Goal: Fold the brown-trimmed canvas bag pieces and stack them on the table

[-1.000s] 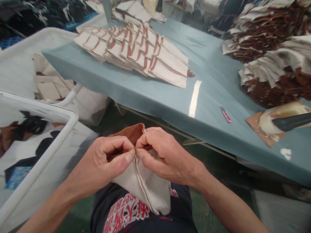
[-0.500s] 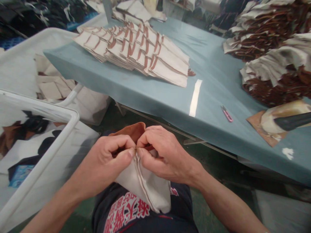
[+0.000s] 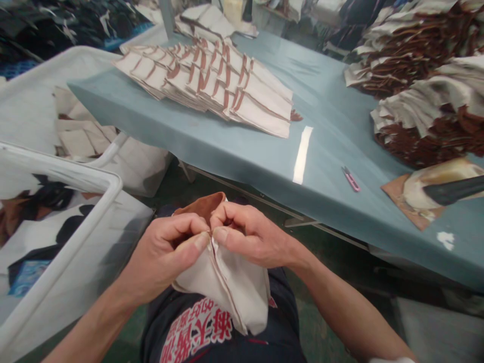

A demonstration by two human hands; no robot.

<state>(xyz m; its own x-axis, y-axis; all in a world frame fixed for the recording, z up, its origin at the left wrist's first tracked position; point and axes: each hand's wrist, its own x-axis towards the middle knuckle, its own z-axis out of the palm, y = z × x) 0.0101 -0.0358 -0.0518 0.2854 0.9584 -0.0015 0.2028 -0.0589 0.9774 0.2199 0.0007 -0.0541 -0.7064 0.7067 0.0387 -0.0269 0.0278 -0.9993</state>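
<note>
Over my lap hangs a sewn piece (image 3: 242, 290), off-white fabric on the outside and brown inside, with a seam running down its middle. My left hand (image 3: 172, 247) pinches the seam's upper end between thumb and forefinger. Close beside it, my right hand (image 3: 245, 234) grips the same seam edge, thumb on top. The two thumb tips almost meet. A brown flap (image 3: 202, 204) of the piece shows behind the fingers. Below lies a dark apron (image 3: 196, 327) with red and white lettering.
Similar pieces lie overlapped in rows (image 3: 212, 75) on the blue-covered table (image 3: 264, 171). A white strip (image 3: 302, 155), pink-handled thread snips (image 3: 351, 179) and a glue container (image 3: 427, 189) with a black handle lie rightward. Brown-and-white stacks (image 3: 431, 111) rise behind. White bins (image 3: 124, 222) stand left.
My right hand has shifted slightly, its thumb now lying flatter across the seam edge. The hanging fabric has spread a little wider. My left hand stays pinched at nearly the same spot.
</note>
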